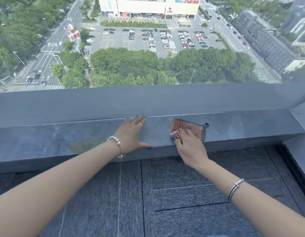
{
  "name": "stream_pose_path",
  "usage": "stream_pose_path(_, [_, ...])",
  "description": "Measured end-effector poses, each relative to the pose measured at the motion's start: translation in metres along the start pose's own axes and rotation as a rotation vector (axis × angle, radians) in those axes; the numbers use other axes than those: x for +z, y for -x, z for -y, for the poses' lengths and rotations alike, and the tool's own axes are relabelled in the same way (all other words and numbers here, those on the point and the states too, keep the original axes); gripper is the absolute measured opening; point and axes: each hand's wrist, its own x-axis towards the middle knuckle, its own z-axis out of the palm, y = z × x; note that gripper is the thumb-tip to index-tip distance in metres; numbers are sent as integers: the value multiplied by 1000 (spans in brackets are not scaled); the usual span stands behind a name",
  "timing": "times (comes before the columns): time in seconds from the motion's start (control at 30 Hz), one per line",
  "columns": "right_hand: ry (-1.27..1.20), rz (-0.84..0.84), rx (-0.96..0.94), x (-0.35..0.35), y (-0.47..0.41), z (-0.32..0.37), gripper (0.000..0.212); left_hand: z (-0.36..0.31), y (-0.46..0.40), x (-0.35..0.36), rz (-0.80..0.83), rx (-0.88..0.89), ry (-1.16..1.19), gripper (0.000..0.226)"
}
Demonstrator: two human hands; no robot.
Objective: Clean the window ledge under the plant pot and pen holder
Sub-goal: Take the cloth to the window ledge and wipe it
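The grey stone window ledge [62, 137] runs across the middle of the view below the window glass. My right hand [189, 146] presses flat on an orange sponge in black mesh [191, 128] that lies on the ledge right of centre. My left hand [131, 134] rests flat on the ledge just left of the sponge, fingers spread and reaching the back edge, holding nothing. No plant pot or pen holder is in view.
A grey window frame sill [148, 100] rises behind the ledge, with glass above showing a city far below. A wall corner [300, 113] closes the ledge at the right. Grey carpet tiles [165, 194] cover the floor beneath my arms.
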Motion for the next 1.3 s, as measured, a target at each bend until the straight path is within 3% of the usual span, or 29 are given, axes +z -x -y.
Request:
stream_pose_path(0.17, [-85, -83, 64, 9, 1, 27, 45, 67, 37, -16, -38, -13, -37, 117])
stream_pose_path(0.3, [-91, -111, 105, 16, 1, 39, 47, 98, 60, -9, -53, -66, 1, 145])
stream_pose_path(0.37, [-113, -131, 129, 18, 3, 42, 49, 107, 68, -4, -58, -88, 5, 149])
stream_pose_path(0.53, [-172, -194, 194, 24, 9, 46, 51, 121, 93, 6, -95, -140, 53, 124])
stream_pose_path(0.83, [-251, -330, 234, 33, 25, 60, 52, 121, 104, 24, -165, -200, 73, 103])
stream_pose_path(1.3, [-187, -242, 29, 22, 17, 111, 52, 84, 93, 12, -241, -287, 107, 106])
